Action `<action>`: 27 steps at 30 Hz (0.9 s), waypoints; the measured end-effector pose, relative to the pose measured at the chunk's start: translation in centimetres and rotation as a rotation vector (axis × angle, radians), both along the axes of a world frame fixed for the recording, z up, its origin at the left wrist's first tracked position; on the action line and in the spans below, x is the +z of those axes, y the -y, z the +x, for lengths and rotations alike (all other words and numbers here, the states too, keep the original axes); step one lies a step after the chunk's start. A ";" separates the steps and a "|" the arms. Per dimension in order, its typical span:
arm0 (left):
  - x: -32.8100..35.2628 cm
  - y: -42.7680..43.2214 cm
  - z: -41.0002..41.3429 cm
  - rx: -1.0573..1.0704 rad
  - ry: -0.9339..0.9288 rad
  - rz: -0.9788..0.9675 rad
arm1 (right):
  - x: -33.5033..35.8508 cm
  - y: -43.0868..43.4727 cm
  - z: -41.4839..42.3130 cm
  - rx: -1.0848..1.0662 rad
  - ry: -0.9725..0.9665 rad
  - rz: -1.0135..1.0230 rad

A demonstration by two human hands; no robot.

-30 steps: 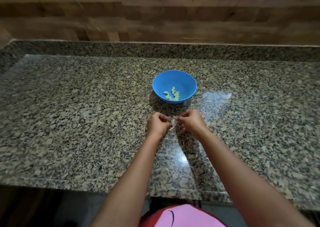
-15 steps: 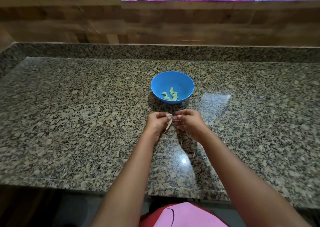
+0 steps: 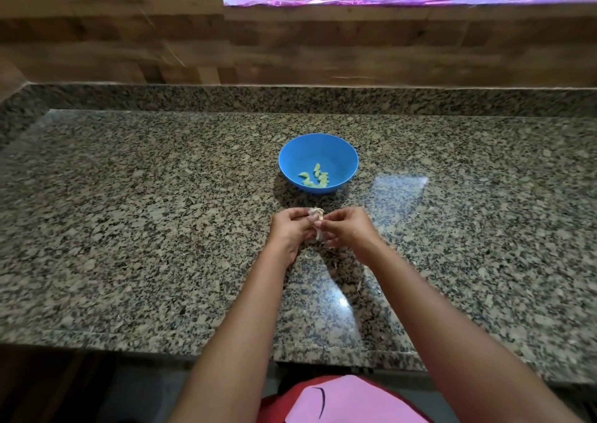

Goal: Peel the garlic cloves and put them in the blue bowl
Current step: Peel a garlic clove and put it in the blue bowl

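Granite tabletop is kept bare around the blue bowl, where peeled cloves are collected. A garlic clove is pinched between left hand and right hand, both grips clamped on it, forearms converging just before the bowl so the skin can be stripped.

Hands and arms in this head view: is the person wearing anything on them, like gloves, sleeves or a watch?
Nothing at all. The left hand and right hand are bare, without gloves, rings or a watch showing, and both forearms are uncovered to the frame's bottom edge. The only clothing visible is a pink and red garment at the bottom.
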State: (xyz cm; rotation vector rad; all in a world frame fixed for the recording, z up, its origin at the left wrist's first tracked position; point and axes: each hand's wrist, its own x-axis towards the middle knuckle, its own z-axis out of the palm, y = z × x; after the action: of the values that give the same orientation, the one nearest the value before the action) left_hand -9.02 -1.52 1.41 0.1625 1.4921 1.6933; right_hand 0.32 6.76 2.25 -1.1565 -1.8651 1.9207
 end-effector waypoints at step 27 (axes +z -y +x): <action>-0.4 -0.4 -0.4 -0.104 -0.744 -0.510 | 0.0 -2.0 1.1 -0.032 0.092 -0.092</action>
State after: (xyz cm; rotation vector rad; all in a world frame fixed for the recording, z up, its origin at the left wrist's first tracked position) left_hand -9.38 -1.12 0.99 0.6278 2.3611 1.1545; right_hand 1.43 8.78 2.25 -1.3159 -1.8075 1.9866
